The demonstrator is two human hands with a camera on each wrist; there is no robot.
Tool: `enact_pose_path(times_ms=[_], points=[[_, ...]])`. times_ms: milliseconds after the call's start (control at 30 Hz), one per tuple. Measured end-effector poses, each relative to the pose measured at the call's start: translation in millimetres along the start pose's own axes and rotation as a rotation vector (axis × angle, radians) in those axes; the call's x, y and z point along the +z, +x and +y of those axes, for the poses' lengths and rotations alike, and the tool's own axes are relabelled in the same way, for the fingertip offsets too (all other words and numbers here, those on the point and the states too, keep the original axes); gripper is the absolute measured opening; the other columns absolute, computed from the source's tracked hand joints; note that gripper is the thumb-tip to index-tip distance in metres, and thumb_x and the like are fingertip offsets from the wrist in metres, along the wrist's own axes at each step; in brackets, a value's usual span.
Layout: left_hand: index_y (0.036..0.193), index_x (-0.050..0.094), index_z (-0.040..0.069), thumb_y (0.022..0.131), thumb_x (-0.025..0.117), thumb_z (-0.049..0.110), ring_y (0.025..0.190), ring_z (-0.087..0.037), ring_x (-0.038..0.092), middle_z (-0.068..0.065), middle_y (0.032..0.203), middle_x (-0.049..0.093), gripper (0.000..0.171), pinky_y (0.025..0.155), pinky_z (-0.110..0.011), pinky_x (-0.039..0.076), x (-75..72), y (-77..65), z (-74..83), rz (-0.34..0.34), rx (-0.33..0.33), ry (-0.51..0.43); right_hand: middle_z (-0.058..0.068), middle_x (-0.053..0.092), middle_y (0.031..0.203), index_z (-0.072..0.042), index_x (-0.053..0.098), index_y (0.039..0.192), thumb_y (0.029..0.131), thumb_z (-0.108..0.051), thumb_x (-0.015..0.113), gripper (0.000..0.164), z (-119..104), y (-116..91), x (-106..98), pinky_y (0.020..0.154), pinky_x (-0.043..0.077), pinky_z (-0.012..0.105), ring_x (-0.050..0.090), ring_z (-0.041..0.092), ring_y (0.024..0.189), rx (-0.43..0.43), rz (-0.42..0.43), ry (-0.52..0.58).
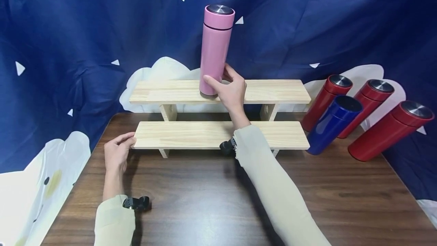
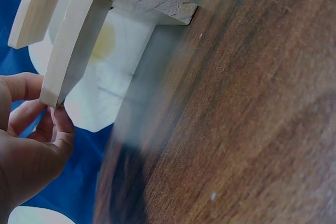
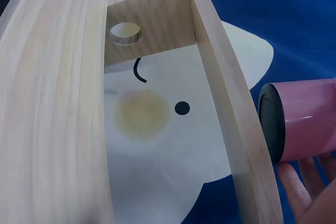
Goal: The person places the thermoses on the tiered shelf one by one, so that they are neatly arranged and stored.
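Observation:
My right hand (image 1: 232, 88) grips a pink thermos (image 1: 216, 52) low on its body, thumb on the near side. The thermos stands nearly upright at the upper board of a two-step wooden shelf (image 1: 273, 90), with its dark lid on top. In the right wrist view the dark base of the pink thermos (image 3: 310, 119) shows right beside the upper board's edge. With thumb and fingers, my left hand (image 1: 117, 153) pinches the left end of the lower board (image 1: 184, 136). The left wrist view shows the fingertips of that hand (image 2: 31, 145) at the board's corner.
Right of the shelf stand several more thermoses: a blue thermos (image 1: 332, 126) close by the lower board's end, and red ones, one red thermos (image 1: 389, 132) nearest the table's right edge. A blue curtain (image 1: 102, 22) hangs behind the brown table (image 1: 191, 196).

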State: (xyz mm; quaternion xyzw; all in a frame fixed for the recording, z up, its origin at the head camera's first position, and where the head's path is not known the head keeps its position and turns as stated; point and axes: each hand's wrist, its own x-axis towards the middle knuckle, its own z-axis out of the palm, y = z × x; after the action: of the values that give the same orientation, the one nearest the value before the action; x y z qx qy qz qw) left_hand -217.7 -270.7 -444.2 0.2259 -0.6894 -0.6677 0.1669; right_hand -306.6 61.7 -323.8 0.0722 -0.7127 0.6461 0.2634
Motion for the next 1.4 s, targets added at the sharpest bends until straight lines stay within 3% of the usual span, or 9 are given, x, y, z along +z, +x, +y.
enact_pose_path(times_ms=[167,433,967,1400], points=[[0.11,0.075,-0.008,0.084,0.07,-0.007,0.075,-0.006,0.062,0.007,0.081,0.07,0.026,0.066,-0.015,0.051,3.6,1.2,-1.8,-0.019,0.011,0.016,0.004,0.073,0.115,-0.014,0.068,0.134,0.073,-0.033,0.092,0.068,2,4,5,0.089,0.054,0.031,0.068,0.015,0.098,0.018,0.001,-0.037],[0.107,0.076,-0.007,0.084,0.071,-0.006,0.071,-0.006,0.061,0.008,0.078,0.069,0.024,0.064,-0.016,0.051,-3.4,-1.5,-3.2,-0.011,0.01,0.042,0.006,0.071,0.122,-0.014,0.064,0.138,0.074,-0.033,0.091,0.072,5,-2,18,0.089,0.054,0.027,0.069,0.018,0.105,0.085,-0.02,-0.059],[0.106,0.076,-0.006,0.084,0.071,-0.007,0.071,-0.005,0.062,0.008,0.078,0.069,0.023,0.065,-0.015,0.051,-0.8,-1.0,-1.5,-0.011,0.017,0.01,0.001,0.069,0.127,-0.023,0.063,0.14,0.076,-0.041,0.09,0.071,4,0,24,0.088,0.054,0.029,0.07,0.015,0.106,0.087,-0.044,-0.164],[0.105,0.076,-0.008,0.084,0.071,-0.008,0.074,-0.007,0.062,0.007,0.079,0.07,0.022,0.065,-0.016,0.051,-0.1,-1.9,-3.8,0.001,0.025,-0.021,0.006,0.069,0.128,-0.019,0.061,0.143,0.077,-0.038,0.09,0.075,7,-1,25,0.088,0.054,0.029,0.069,0.019,0.107,0.053,-0.05,-0.172]])
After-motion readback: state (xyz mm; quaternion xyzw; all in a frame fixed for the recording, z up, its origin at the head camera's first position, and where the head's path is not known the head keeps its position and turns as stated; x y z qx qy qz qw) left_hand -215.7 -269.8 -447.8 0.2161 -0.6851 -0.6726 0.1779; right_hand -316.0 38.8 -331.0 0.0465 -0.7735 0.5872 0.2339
